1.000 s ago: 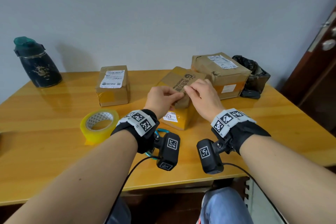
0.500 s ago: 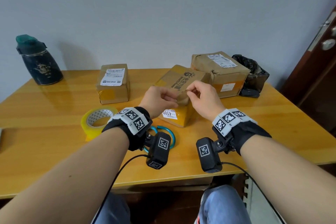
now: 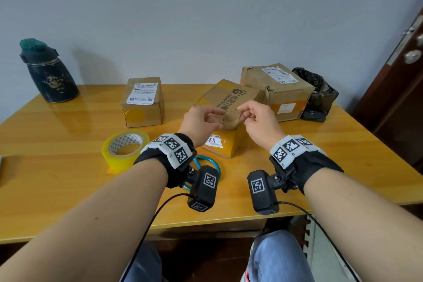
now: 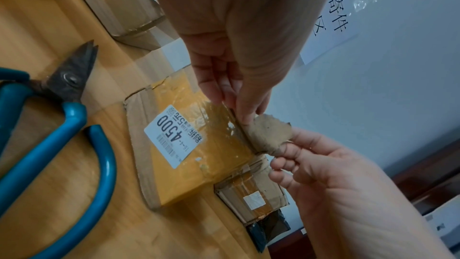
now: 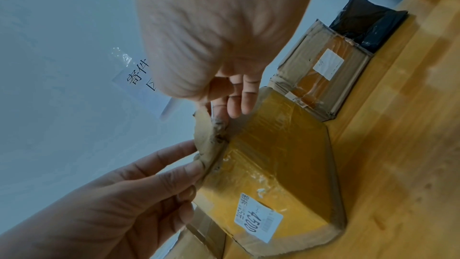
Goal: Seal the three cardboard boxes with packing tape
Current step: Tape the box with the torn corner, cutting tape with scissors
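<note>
A worn brown cardboard box wrapped in glossy yellow tape [image 3: 225, 121], its top printed with a dark logo and its near face bearing a white label [image 4: 174, 135] reading 4500, sits at the middle of the glossy honey-coloured wooden table [image 3: 68, 190]; at the box's near top corner a ragged, fibrous, curled piece of torn cardboard flap [image 3: 232, 119] sticks up. The left hand [image 3: 202, 122] pinches this flap from its 9 o'clock side between thumb and fingertips, and the right hand [image 3: 261, 121] pinches it from the 3 o'clock side, so the scrap lies directly between the two narrow grips, just above the box edge. In the left wrist view the flap [image 4: 267, 135] looks soft and pulpy with a frayed rim, the tape below it wrinkled and shiny. A smaller squarish cardboard box with a white shipping label [image 3: 143, 102] stands at 10 o'clock from the hands, well apart; a larger dented cardboard box with a torn corner [image 3: 278, 91] stands at 1 o'clock, touching or just behind the middle box. A roll of translucent yellowish packing tape [image 3: 124, 149] lies flat at 8 o'clock, just beside the left wrist. Blue-handled scissors with short dark blades [image 4: 62, 115] rest near the box's front. A dark, scuffed conical flask with a green lid [image 3: 49, 73] stands at the far left
</note>
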### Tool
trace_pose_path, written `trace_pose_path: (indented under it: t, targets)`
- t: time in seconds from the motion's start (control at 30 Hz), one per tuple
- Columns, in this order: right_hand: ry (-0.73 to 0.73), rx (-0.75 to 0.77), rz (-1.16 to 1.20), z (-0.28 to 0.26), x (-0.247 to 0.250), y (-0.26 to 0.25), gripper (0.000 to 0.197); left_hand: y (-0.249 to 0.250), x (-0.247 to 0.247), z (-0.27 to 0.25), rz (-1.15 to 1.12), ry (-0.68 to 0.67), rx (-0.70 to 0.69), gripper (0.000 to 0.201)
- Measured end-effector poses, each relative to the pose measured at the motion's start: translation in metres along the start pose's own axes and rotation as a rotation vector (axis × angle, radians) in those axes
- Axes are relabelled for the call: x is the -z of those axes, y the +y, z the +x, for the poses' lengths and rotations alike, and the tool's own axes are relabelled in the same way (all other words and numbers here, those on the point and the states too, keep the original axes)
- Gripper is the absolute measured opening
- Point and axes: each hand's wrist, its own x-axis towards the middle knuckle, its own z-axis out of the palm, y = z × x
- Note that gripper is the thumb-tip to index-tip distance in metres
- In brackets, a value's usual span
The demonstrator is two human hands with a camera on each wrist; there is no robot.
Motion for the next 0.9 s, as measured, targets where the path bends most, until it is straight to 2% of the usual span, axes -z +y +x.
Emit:
trace_pose_path:
  t: [0.07, 0.23, 0.37, 0.43, 0.63, 0.9]
  targets:
    - [0.005, -0.018, 0.005, 0.0, 0.0, 0.001, 0.032, 0.001, 0.001, 0.0, 0.021, 0.0, -0.002, 0.028]
    - [0.026, -0.018, 0.023, 0.002, 0.0, -0.001, 0.032, 0.004, 0.005, 0.001, 0.093, 0.034, 0.02, 0.018]
    - [0.018, 0.021, 0.02, 0.004, 0.0, -0.004, 0.035, 0.009, 0.004, 0.0, 0.07, 0.014, -0.064, 0.042]
    - [0.001, 0.035, 0.026, 0.005, -0.001, -0.004, 0.036, 0.012, 0.001, 0.0, 0.027, -0.008, -0.063, 0.045]
    - [-0.024, 0.107, -0.119, 0.004, -0.003, 0.001, 0.033, 0.009, -0.003, 0.003, -0.017, 0.035, 0.002, 0.012]
    - [-0.04, 0.084, -0.184, 0.005, -0.007, 0.008, 0.034, 0.009, -0.002, 0.004, 0.069, 0.019, 0.021, 0.011]
